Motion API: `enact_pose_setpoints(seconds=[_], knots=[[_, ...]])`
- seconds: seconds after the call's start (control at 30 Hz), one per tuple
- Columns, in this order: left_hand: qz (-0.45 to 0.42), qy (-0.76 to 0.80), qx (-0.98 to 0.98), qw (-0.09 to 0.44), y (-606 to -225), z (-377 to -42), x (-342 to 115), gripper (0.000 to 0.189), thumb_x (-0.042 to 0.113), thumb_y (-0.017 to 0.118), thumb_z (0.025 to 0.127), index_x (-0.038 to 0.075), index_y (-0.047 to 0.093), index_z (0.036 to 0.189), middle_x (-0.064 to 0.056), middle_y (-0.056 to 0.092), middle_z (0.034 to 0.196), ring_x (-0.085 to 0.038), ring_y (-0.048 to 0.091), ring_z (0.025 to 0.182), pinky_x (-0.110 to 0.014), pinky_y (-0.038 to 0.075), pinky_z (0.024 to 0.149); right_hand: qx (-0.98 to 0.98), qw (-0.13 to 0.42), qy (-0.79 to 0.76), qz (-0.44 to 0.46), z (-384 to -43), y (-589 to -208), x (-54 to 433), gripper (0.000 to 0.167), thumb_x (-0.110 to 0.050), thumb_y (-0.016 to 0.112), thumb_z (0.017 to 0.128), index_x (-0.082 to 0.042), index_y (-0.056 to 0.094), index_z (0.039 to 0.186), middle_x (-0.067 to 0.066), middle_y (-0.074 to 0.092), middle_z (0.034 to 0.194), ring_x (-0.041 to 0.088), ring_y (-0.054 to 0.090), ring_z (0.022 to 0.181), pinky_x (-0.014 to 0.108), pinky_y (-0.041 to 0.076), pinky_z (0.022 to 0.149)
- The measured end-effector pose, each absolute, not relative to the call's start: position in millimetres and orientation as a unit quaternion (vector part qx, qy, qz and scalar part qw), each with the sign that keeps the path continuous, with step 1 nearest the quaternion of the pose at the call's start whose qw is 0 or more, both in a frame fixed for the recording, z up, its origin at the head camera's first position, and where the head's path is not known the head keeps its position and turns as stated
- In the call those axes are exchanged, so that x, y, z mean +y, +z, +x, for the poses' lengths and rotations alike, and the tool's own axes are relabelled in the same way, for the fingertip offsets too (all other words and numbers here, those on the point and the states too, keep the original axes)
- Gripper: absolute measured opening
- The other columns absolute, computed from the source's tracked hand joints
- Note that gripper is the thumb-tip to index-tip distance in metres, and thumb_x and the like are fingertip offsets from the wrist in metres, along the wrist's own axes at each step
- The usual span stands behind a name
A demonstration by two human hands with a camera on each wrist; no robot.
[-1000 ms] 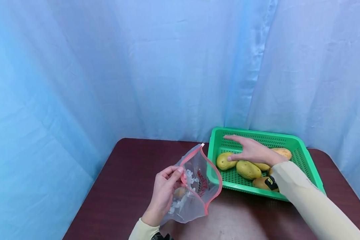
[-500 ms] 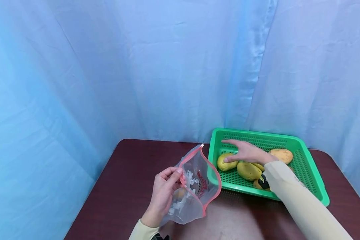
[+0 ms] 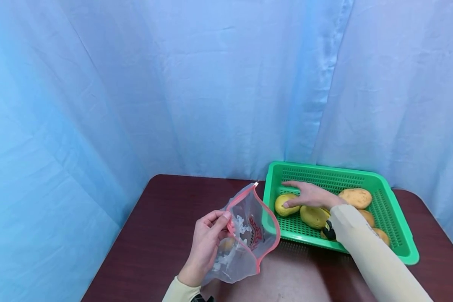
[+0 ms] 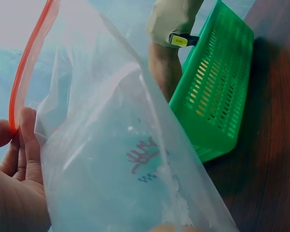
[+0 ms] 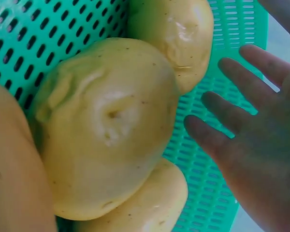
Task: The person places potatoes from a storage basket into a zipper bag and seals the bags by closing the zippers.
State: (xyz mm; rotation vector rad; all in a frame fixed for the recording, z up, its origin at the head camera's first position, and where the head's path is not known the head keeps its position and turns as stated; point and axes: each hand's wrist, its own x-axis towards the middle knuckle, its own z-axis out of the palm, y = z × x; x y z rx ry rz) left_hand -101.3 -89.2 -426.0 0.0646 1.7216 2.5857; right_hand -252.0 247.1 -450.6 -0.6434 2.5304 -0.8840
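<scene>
The left hand (image 3: 205,243) pinches the pink-edged mouth of a clear, red-printed plastic bag (image 3: 241,264), which gapes by the near-left corner of a green, perforated plastic basket (image 3: 302,238). That stands toward the far-right corner of a dark reddish-brown table (image 3: 166,222). The right hand (image 3: 311,196), fingers spread and gripping nothing, hovers over 1 yellow, oval potato (image 3: 284,209) at the basket's left edge; contact cannot be told.

Left hand (image 3: 206,237) pinches, right hand (image 3: 311,196) is spread.
</scene>
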Motion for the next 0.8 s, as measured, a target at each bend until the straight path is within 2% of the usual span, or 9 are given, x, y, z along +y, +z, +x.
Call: enact_pose_setpoints(seconds=[0.27,0.53,0.67,0.8], knots=[[0.025,0.829,0.558,0.014,-426,-98,-92,0.012,0.011,0.068,0.1,0.004,0.069,0.091,-0.002,0.065,0.074,-0.009,0.06,0.063,-0.023,0.055,0.061,0.897,0.212,-0.318,-0.221,-251,-460,244,0.087,-0.046,0.076,0.092,-0.002,0.038,0.157,0.027,0.036,0.16,0.052,0.03,0.146,0.068,0.034,0.111],[0.026,0.828,0.56,0.014,-426,-95,-95,0.013,0.012,0.068,0.1,0.002,0.068,0.092,-0.002,0.065,0.074,-0.01,0.06,0.063,-0.023,0.056,0.061,0.89,0.223,-0.32,-0.235,-247,-466,241,0.083,-0.035,0.079,0.091,0.001,0.04,0.156,0.029,0.042,0.155,0.048,0.044,0.136,0.06,0.043,0.102],[0.025,0.827,0.562,0.011,-425,-94,-96,0.013,0.012,0.068,0.1,0.001,0.067,0.092,-0.003,0.065,0.074,-0.01,0.06,0.063,-0.023,0.056,0.061,0.893,0.212,-0.309,-0.248,-245,-468,240,0.08,-0.029,0.081,0.09,0.003,0.044,0.153,0.03,0.043,0.153,0.051,0.043,0.137,0.062,0.041,0.104],[0.022,0.826,0.563,0.01,-425,-94,-97,0.013,0.011,0.068,0.1,0.001,0.067,0.091,-0.003,0.065,0.073,-0.011,0.061,0.062,-0.024,0.056,0.061,0.902,0.187,-0.293,-0.257,-244,-468,241,0.073,-0.026,0.084,0.087,0.003,0.051,0.146,0.028,0.051,0.146,0.048,0.05,0.129,0.059,0.044,0.099]])
